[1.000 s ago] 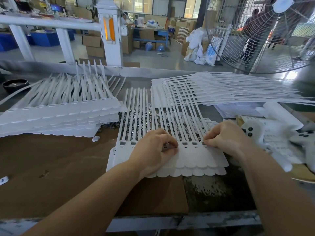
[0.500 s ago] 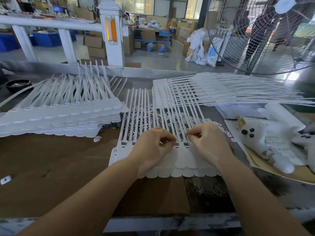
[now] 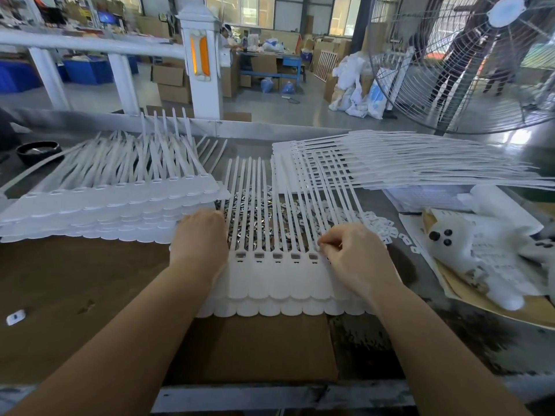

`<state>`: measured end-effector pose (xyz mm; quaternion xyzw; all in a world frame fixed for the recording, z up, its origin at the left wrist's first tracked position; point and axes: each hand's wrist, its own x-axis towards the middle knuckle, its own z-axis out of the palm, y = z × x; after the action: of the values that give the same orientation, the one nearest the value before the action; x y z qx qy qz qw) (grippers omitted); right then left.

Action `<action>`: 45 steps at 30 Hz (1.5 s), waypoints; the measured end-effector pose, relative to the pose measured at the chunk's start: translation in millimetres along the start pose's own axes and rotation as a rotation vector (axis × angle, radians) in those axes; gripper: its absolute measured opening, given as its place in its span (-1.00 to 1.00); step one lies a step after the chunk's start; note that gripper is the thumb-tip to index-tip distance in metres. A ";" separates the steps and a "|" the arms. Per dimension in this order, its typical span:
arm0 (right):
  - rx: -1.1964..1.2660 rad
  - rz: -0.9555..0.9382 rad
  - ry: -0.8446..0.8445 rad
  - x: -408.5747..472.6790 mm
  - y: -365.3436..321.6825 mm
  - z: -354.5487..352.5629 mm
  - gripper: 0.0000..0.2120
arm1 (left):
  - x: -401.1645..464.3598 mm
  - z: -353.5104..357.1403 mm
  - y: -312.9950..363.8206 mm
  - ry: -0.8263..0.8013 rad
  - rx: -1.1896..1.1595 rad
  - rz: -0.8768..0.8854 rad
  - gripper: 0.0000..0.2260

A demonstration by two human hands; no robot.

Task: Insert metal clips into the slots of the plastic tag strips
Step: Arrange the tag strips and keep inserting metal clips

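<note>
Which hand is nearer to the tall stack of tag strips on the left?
Left. The left hand lies right at the stack's near right corner, seemingly touching it. The right hand is well off to the right, at the working strip.

Wire-caged fan far right; black bowl far left.

Bare cardboard near-left — strip stacks behind

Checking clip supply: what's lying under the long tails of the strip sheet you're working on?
Under the tails of the tag strip sheet lies a loose pile of metal clips, showing through the gaps. White plastic pieces spill out rightward. The left hand and right hand cover the rest.
</note>
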<state>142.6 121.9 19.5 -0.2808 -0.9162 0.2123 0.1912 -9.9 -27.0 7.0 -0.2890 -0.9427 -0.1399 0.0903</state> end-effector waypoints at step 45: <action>0.805 0.216 -0.204 0.2 8.2 -14.9 -0.82 | -35.8 2.0 80.3 -0.294 -1.233 0.122 -0.78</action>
<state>153.0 132.4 28.0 -0.2556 -0.7397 0.5986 0.1706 64.9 18.7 13.1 -0.3574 -0.6734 -0.6105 -0.2150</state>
